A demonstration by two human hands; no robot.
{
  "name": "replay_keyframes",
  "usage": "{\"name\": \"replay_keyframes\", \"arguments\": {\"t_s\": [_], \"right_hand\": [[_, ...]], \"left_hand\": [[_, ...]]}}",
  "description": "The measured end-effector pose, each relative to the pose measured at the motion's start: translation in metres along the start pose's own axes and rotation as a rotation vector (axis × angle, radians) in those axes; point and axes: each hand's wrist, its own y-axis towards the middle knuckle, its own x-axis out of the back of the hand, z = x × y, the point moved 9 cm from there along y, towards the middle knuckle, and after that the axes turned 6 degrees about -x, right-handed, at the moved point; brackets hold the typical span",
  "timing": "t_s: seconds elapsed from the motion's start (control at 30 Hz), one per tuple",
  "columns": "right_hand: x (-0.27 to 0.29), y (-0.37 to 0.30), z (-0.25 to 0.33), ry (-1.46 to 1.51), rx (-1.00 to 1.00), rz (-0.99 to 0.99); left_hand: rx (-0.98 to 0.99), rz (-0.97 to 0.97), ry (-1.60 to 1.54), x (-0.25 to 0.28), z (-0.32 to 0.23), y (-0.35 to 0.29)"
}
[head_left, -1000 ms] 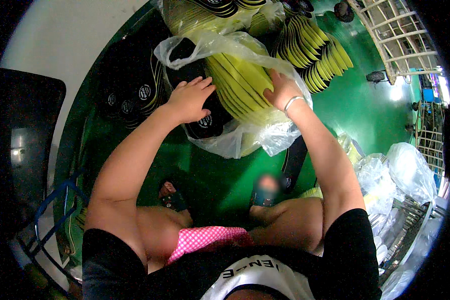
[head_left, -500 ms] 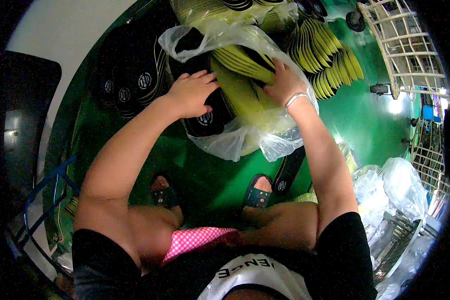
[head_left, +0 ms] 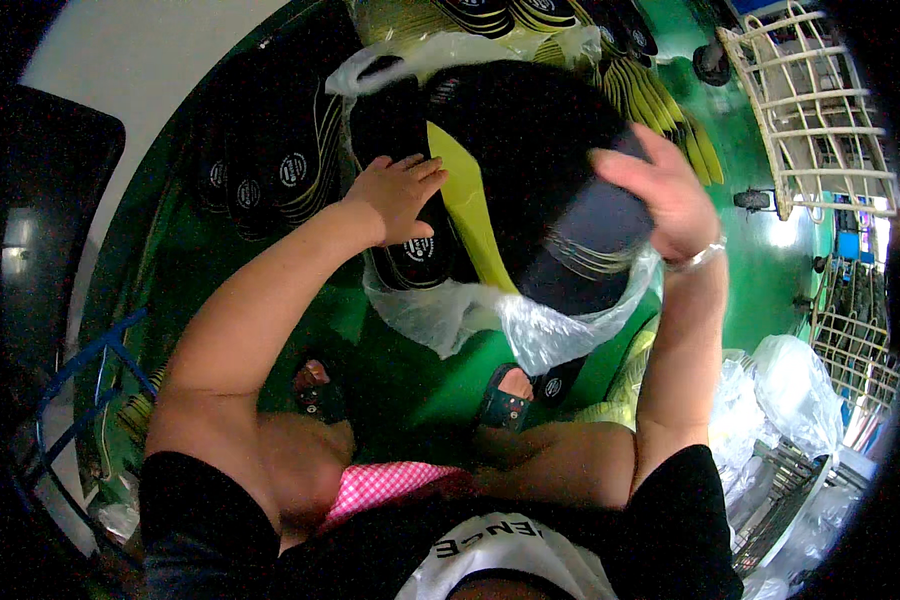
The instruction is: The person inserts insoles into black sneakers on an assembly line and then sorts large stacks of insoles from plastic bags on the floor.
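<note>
A clear plastic bag (head_left: 440, 318) lies spread on the floor in front of me, its rim pushed down around shoe insoles. On the left side of the bag sit black insoles (head_left: 410, 265) with a round white print. My left hand (head_left: 400, 197) rests on them, fingers spread and flat. One yellow-green underside (head_left: 460, 200) shows in the middle. Right of it lies a broad pile of black insoles (head_left: 530, 150), its right part blurred. My right hand (head_left: 665, 190) is at that pile's right edge, thumb and fingers apart, slightly smeared by motion.
More black insoles (head_left: 292, 170) are stacked to the left. Fanned yellow-green insoles (head_left: 640, 95) lie at the far right. A white wire cart (head_left: 810, 110) on casters stands on the right. Plastic bags (head_left: 795, 385) are heaped at the near right. A blue metal frame (head_left: 85, 365) is at the left.
My right hand has moved right, off the yellow-green insoles. Black faces now cover most of the bag where yellow-green undersides showed. My left hand has stayed nearly in place.
</note>
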Motion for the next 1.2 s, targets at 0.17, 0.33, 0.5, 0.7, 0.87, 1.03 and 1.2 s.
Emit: {"name": "replay_keyframes", "arguments": {"t_s": [0.17, 0.33, 0.5, 0.7, 0.87, 1.03, 1.2], "right_hand": [[0.020, -0.047, 0.035, -0.341, 0.191, -0.167], [0.049, -0.082, 0.047, 0.068, 0.287, -0.218], [0.011, -0.067, 0.028, -0.654, 0.203, 0.299], [-0.029, -0.056, 0.022, -0.357, 0.112, 0.562], [0.008, -0.043, 0.034, 0.313, 0.443, 0.529], [0.059, -0.024, 0.041, 0.721, 0.604, 0.431], [-0.012, 0.005, 0.023, 0.676, 0.518, 0.396]], "left_hand": [[0.250, 0.179, -0.487, 0.026, 0.035, -0.009], [0.402, -0.755, -1.421, 0.122, 0.108, -0.038], [-0.372, -0.447, -0.931, 0.190, -0.009, -0.041], [-0.428, -0.021, -0.837, 0.154, -0.076, -0.021], [-0.112, 0.074, -1.482, 0.140, -0.050, -0.025], [0.132, -0.403, -2.381, 0.112, 0.008, -0.025], [0.233, -0.508, -2.227, 0.109, -0.006, -0.013]]}}
